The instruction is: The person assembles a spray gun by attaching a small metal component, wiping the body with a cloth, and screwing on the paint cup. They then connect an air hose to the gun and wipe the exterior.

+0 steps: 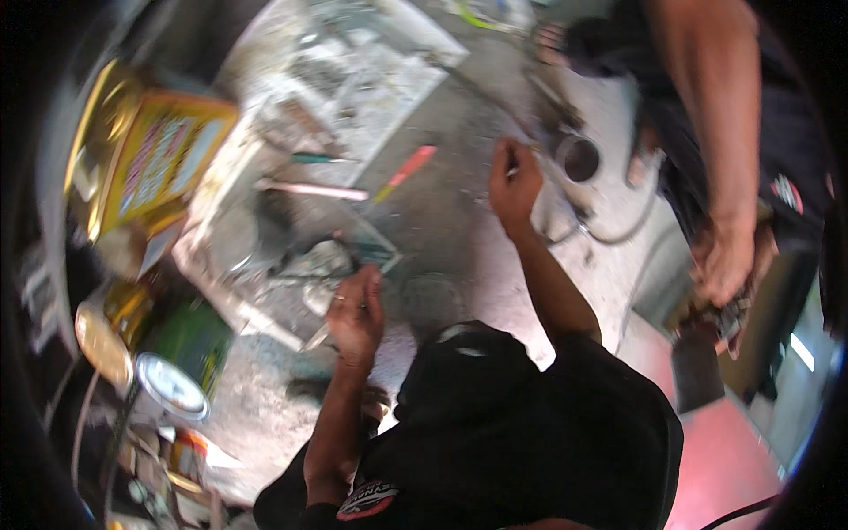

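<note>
My left hand (356, 314) is closed beside a crumpled grey-white lump (322, 265), with a ring on one finger. What it holds, if anything, cannot be made out. Farther out to the right, my right hand (516, 184) is raised and curled into a loose fist; its contents are hidden by the fingers and blur. Between the hands, a round, clear disc-like shape (433, 296) shows faintly on the grey surface. Beyond my left hand lie a pale pink stick (316, 190), a red-and-yellow stick (406, 172) and a slim green-handled tool (320, 159).
A stained white board (389, 97) spreads at the far left. Along the left stand a yellow tin (163, 159), a green can (190, 344) and a can with a pale lid (172, 386). Another person's hand (729, 256) works at right, above a pink panel (724, 442). A dark round cup-like opening (579, 157) sits near a hose (618, 237).
</note>
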`<state>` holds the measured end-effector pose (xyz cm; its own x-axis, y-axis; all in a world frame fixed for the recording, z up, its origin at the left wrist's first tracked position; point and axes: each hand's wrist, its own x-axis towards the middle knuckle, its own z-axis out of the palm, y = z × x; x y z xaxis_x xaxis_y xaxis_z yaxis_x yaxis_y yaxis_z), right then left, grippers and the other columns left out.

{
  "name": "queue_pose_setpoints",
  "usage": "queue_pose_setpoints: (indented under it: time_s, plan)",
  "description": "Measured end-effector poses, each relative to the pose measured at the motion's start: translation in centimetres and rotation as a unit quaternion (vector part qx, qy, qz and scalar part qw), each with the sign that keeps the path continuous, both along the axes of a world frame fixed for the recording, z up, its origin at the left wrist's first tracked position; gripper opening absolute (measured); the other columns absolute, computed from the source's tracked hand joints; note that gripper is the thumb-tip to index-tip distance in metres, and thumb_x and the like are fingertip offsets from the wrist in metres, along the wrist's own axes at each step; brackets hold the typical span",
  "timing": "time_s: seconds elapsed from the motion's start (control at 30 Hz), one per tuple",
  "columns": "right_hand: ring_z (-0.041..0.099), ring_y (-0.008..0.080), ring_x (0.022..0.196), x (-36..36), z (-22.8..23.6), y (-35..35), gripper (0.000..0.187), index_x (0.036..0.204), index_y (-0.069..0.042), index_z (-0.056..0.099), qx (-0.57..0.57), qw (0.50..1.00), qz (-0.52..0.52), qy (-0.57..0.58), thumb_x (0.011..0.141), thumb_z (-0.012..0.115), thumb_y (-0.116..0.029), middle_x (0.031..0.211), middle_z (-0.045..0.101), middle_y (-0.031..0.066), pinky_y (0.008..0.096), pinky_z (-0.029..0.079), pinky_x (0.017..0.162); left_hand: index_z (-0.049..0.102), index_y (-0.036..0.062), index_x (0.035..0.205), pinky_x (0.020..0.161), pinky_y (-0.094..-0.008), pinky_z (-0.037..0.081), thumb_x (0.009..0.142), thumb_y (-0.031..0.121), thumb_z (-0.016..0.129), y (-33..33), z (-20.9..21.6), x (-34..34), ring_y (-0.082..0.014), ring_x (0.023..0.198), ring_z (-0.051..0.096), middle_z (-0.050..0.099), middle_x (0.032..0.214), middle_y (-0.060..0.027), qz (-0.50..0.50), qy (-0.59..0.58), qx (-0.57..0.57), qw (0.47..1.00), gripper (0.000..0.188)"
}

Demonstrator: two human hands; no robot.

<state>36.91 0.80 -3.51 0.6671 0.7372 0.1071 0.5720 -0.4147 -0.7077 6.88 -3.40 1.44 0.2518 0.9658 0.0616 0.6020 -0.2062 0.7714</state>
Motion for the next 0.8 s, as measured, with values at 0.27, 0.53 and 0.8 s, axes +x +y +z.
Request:
queue_pose_setpoints:
  time_s: [0.27,0.53,0.8]
  plan:
    - [0.061,0.0298,0.085,6.9,1.5,-13.7,0.050,0.123,-0.005,0.056,-0.132,0.968,-0.118,-0.175,0.085,0.077,-0.029,0.097,0.063,0.0142,0.0426,0.050,0.078,0.072,0.0010,0.104,0.071,-0.0357,0.055,0.094,0.010,0.066,6.3,1.7,8.1,-0.0266,0.077,0.070,0.072,0.091,-0.0147,-0.112,-0.080,-0.050,0.989,0.014]
    - [0.063,0.0343,0.089,12.2,-1.7,-13.4,0.026,0.107,-0.006,0.068,-0.257,0.900,0.076,-0.344,0.091,0.062,-0.024,0.095,0.066,0.0118,0.0463,0.051,0.081,0.071,0.0012,0.102,0.070,-0.0350,0.055,0.093,0.009,0.067,3.9,0.1,6.9,-0.0259,0.075,0.070,0.072,0.089,-0.0150,-0.127,-0.092,-0.101,0.982,0.013]
    - [0.072,0.0371,0.088,15.4,2.4,-12.4,0.031,0.099,-0.007,0.071,-0.433,0.878,0.135,-0.153,0.094,0.059,-0.036,0.089,0.071,0.0141,0.0470,0.059,0.076,0.072,0.0017,0.103,0.070,-0.0349,0.055,0.094,0.012,0.066,5.3,-1.0,5.0,-0.0261,0.077,0.071,0.073,0.092,-0.0142,-0.105,-0.073,-0.063,0.990,0.015]
